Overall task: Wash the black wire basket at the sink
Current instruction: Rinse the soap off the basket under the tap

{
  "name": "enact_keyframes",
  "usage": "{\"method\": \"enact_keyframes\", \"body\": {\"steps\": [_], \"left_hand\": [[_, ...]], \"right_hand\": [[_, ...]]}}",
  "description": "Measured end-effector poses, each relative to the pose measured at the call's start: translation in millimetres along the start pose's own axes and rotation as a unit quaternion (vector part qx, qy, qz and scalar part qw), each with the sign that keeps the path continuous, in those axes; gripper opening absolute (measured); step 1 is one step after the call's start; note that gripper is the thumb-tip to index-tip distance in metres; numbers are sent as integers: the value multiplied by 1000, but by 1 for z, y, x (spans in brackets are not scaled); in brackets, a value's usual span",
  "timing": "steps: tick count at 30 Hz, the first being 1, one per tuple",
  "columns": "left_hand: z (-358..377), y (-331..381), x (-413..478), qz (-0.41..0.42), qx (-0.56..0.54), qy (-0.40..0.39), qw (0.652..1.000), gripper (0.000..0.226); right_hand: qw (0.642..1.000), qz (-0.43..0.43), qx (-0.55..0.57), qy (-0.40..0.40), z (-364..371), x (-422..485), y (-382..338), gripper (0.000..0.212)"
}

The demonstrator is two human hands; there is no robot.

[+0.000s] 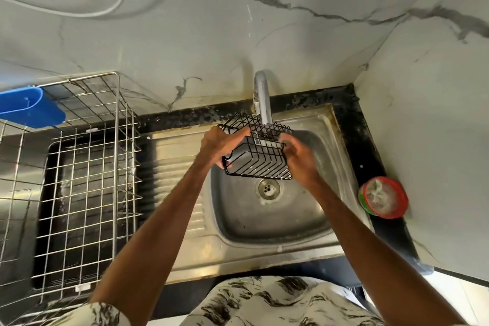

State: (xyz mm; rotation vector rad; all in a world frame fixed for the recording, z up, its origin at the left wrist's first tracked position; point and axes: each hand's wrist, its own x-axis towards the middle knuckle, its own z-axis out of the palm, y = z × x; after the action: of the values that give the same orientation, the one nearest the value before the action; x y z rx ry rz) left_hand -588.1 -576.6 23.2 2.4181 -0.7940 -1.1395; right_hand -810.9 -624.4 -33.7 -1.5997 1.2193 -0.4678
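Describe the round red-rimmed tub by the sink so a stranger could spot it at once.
Find the stainless steel sink basin in the corner of the white marble walls. Along its right edge runs a narrow black stone counter strip. On it, against the wall, sits the small round plastic tub, red rim over green, something pale inside; it is the only red thing there.

We face a corner where two white marble-look walls meet, the back wall and the right wall, both crossed by dark grey veins. A pale cable loops across the back wall at upper left. A black speckled counter runs along the foot of both, stained at the seam. At our left stands a steel wire rack with a blue tub at its far rim. A red-rimmed tub sits by the right wall. Light is soft and even.
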Motion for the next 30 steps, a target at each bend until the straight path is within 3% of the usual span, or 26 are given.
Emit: {"method": "enact_keyframes", "body": {"steps": [2, 4, 6, 10, 16, 19, 21, 24, 28, 30], "left_hand": [[-2, 3, -2, -3, -22, -3, 1000, 71], [-1, 7, 0, 2, -22, 2, 1000, 68], [2, 10, 4, 18, -14, 10, 1000, 68], [5, 12, 13, 58, -1, 15, 998, 66], [11, 2, 29, 33, -18, -13, 999, 78], [16, -6, 41, 21, -23, -16, 999, 98], [18, -8, 41, 24, -12, -19, 999, 93], [20, -9, 42, 33, 6, -21, 999, 69], [22, -14, 53, 32, -12, -21, 999, 93], [21, -12, 51, 32, -13, -25, 999, 71]], "right_hand": [[988, 49, 144, 25, -3, 15, -13, 34], [951, 83, 298, 15, -6, 29, -30, 25], [934, 106, 342, -14, -6, 40, -48, 26], [926, 113, 345, -102, 5, 51, -71, 31], [941, 133, 302, -76, -1, 36, -63, 18], [927, 162, 311, -133, -1, 20, -49, 24], [927, 166, 302, -149, -2, 15, -49, 26], [948, 160, 253, -112, -6, 19, -57, 32], [980, 135, 145, -38, -14, 35, -71, 30], [975, 142, 167, -40, -18, 42, -79, 32]]}}
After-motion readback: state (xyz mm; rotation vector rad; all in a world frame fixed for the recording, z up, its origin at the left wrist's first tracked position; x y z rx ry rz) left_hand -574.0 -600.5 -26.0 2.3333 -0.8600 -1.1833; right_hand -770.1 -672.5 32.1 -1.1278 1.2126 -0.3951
